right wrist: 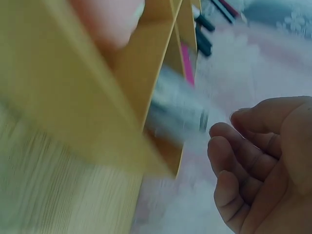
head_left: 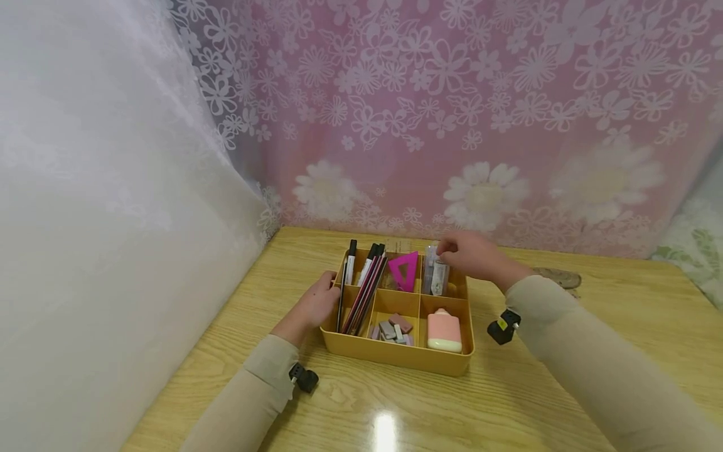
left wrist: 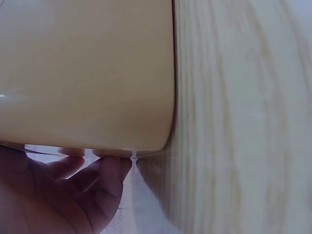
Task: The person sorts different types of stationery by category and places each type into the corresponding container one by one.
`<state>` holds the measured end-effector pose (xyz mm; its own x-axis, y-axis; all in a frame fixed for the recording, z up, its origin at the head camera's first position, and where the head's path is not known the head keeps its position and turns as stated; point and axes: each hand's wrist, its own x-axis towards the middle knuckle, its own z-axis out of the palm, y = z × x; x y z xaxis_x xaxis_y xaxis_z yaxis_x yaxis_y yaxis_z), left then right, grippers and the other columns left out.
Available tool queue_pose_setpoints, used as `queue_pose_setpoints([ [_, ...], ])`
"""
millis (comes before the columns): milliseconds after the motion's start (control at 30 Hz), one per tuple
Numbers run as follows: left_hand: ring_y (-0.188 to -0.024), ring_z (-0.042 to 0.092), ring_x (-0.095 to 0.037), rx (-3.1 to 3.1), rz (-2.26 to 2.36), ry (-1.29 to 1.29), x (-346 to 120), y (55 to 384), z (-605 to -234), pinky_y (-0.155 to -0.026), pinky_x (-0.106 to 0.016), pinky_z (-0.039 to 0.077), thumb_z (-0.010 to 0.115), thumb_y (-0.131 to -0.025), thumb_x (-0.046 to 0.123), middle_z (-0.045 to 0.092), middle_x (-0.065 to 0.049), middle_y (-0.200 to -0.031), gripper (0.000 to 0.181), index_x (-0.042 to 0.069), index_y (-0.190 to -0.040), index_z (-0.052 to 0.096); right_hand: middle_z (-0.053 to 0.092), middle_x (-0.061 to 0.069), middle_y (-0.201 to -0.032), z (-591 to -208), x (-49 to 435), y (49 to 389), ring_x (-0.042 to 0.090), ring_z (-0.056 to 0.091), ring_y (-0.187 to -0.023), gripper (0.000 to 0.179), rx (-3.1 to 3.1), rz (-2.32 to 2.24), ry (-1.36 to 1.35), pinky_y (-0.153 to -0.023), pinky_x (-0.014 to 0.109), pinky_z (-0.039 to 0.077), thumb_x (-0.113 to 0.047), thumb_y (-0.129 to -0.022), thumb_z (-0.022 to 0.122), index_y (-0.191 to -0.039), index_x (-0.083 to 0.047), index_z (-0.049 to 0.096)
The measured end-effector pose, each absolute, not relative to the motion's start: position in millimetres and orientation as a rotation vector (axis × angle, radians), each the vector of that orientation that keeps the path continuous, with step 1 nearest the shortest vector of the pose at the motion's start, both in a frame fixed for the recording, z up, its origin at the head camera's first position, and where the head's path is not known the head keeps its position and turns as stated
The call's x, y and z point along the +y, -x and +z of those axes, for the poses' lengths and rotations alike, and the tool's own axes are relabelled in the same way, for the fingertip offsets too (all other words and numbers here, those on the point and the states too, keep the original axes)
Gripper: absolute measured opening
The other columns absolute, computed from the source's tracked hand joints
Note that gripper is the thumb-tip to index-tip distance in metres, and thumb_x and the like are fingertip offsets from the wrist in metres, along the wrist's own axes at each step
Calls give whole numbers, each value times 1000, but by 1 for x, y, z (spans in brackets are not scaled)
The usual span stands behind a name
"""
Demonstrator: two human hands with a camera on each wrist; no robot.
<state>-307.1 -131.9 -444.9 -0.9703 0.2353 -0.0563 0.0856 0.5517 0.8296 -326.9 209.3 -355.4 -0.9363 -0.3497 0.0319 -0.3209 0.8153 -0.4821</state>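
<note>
A yellow divided desk organizer (head_left: 395, 358) stands on the table, with my left hand (head_left: 317, 302) holding its left side. In the left wrist view, curled fingers (left wrist: 111, 178) lie against the organizer's outer wall. My right hand (head_left: 471, 254) hovers over the back right compartment, beside the top of a clear plastic packet (head_left: 437, 276) standing in it. The right wrist view shows loosely bent fingers (right wrist: 226, 190) and a small space between them and the blurred packet (right wrist: 178, 105).
Other compartments hold pencils (head_left: 364, 295), black-capped markers (head_left: 351, 263), a magenta set square (head_left: 403, 271), small erasers (head_left: 395, 329) and a pink bottle-shaped item (head_left: 444, 329). A brownish flat object (head_left: 558, 277) lies behind my right forearm. A floral curtain (head_left: 452, 125) hangs at the table's back edge.
</note>
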Motion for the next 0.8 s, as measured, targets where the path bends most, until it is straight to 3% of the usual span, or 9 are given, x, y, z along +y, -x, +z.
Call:
queue_pose_setpoints([
  [200, -135, 44, -34, 2605, 1390, -258, -133, 307, -444, -110, -54, 35, 33, -105, 23, 46, -20, -148, 52, 3, -152, 34, 67, 13, -100, -360, 253, 324, 23, 61, -78, 20, 2926, -800, 473, -68, 40, 53, -13, -101, 56, -112, 1, 65],
  [467, -135, 44, -34, 2603, 1395, -247, -133, 305, -445, -110, -55, 35, 34, -105, 24, 45, -20, -148, 52, 4, -153, 34, 65, 17, -103, -374, 316, 317, 24, 63, -80, 25, 2907, -724, 406, -68, 43, 54, -14, -99, 58, -114, 5, 63],
  [800, -133, 46, -34, 2590, 1403, -246, -133, 304, -445, -109, -55, 36, 34, -106, 24, 46, -20, -147, 50, 4, -152, 34, 63, 31, -111, -397, 383, 303, 44, 64, -94, 38, 2878, -397, 352, -74, 56, 53, -14, -94, 61, -119, 15, 60],
])
